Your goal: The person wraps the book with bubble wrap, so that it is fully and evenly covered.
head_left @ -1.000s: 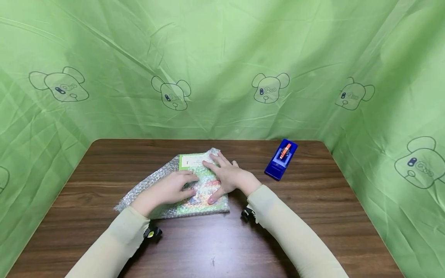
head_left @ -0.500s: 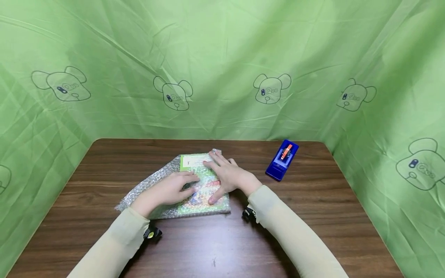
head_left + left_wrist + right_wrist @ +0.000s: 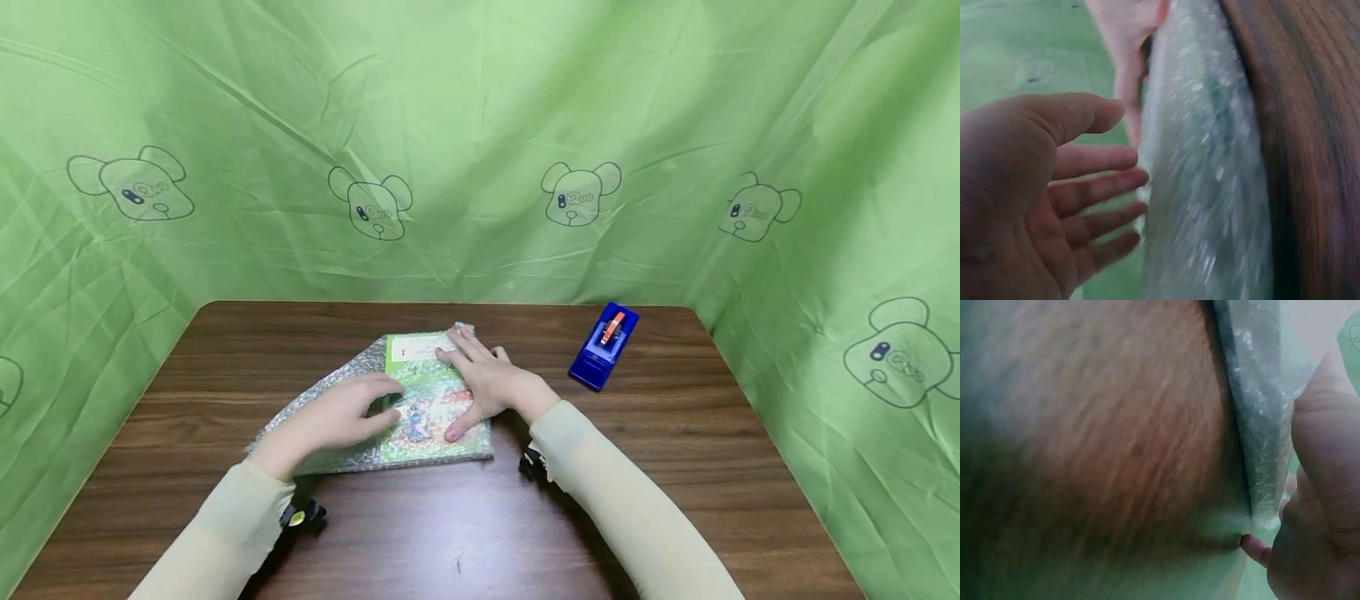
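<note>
A flat picture book (image 3: 420, 396) with a green, colourful cover lies inside clear bubble wrap (image 3: 337, 385) on the table, the wrap's loose part stretching to the left. My right hand (image 3: 491, 383) rests on the book's right side with its fingers spread. Over the left part of the package is my left hand (image 3: 341, 412), thumb apart from the fingers. In the left wrist view the left hand's fingertips (image 3: 1138, 178) are close to the bubble wrap; whether they touch it I cannot tell. The right wrist view shows the right thumb (image 3: 1329, 444) beside the wrapped edge.
A blue tray-like item (image 3: 603, 346) with an orange-and-black piece on it lies toward the table's back right. The brown wooden table (image 3: 660, 467) is enclosed by green curtains (image 3: 465, 100) printed with bear outlines.
My left hand has slid leftward across the package, uncovering more of the book's cover. The right hand stays in place on the book.
</note>
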Demonstrator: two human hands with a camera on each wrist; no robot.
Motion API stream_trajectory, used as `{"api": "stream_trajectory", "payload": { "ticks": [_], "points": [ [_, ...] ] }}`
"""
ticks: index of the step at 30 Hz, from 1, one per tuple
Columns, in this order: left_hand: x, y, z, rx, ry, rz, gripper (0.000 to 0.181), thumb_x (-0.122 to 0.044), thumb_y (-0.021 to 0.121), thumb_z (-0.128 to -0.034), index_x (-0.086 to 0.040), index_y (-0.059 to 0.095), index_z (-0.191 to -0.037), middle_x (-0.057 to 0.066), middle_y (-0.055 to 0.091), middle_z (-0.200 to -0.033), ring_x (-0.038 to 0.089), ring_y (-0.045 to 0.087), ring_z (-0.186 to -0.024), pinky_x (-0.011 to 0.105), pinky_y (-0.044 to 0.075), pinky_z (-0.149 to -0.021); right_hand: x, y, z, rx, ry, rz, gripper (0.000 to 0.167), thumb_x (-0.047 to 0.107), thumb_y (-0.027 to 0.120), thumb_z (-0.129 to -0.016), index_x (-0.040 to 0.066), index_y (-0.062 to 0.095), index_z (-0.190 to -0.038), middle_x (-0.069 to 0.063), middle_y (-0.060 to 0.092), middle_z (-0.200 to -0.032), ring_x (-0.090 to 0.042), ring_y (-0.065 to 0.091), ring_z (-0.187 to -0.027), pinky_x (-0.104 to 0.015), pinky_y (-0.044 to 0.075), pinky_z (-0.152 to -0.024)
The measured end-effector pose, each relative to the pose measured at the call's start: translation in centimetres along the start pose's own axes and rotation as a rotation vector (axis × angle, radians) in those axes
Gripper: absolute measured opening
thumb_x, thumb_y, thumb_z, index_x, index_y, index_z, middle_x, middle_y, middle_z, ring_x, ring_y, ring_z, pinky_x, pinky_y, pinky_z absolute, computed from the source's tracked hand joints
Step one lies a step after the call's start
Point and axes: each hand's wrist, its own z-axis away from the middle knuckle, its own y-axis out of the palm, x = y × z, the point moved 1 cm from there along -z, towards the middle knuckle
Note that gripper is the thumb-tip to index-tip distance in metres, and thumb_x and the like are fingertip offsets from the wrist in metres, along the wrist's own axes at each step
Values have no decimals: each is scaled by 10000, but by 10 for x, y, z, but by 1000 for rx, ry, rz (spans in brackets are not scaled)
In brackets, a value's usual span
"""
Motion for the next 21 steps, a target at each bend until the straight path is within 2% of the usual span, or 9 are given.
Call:
{"api": "stream_trajectory", "payload": {
  "ticks": [2, 4, 8, 12, 15, 18, 21],
  "points": [
    [6, -9, 13, -51, -34, -17, 440, -244, 755, -1031, 31, 713, -1372, 207, 731, -1361, 411, 691, -1270, 602, 531, -1110, 0, 0, 0, -2, -6, -9, 1482, 911, 830, -631, 278, 133, -1776, -94, -114, -1841, -282, -135, -1689, -729, 237, -1255],
    [14, -19, 29, -109, -96, -22, 436, -246, 765, -1026, 33, 719, -1358, 210, 745, -1328, 408, 720, -1209, 608, 557, -1066, 1, 0, 0, -2, -10, -19, 1484, 903, 837, -631, 274, 134, -1776, -96, -112, -1841, -285, -139, -1688, -739, 218, -1259],
    [33, -38, 64, -188, -296, -26, 411, -271, 749, -1033, 26, 738, -1317, 223, 771, -1235, 431, 745, -1099, 643, 584, -954, 0, 0, 0, -11, -21, -33, 1492, 899, 843, -626, 255, 141, -1775, -111, -101, -1840, -298, -140, -1687, -750, 197, -1261],
    [52, -47, 94, -148, -514, -30, 454, -363, 694, -1061, 25, 737, -1293, 233, 776, -1183, 499, 720, -1097, 671, 562, -873, -2, 0, 1, -26, -27, -33, 1484, 901, 836, -634, 252, 142, -1774, -111, -99, -1840, -299, -138, -1687, -745, 202, -1260],
    [64, -50, 112, -84, -628, -27, 531, -444, 651, -1075, 38, 730, -1285, 219, 780, -1145, 531, 701, -1094, 663, 554, -829, -2, 1, 1, -28, -29, -43, 1481, 894, 841, -637, 254, 141, -1774, -109, -104, -1840, -296, -141, -1687, -744, 197, -1263],
    [71, -52, 123, -47, -682, -27, 555, -480, 644, -1067, 40, 741, -1235, 179, 783, -1057, 522, 703, -1052, 633, 549, -795, -2, 1, 2, -24, -32, -50, 1484, 888, 847, -634, 251, 143, -1774, -112, -104, -1839, -297, -138, -1687, -731, 208, -1262],
    [72, -52, 126, -21, -692, -15, 473, -480, 693, -1035, -18, 761, -1108, 90, 750, -925, 400, 705, -922, 543, 540, -752, -1, 1, 2, -26, -30, -45, 1489, 889, 849, -628, 250, 145, -1774, -113, -100, -1840, -297, -132, -1688, -709, 224, -1260]
  ]
}}
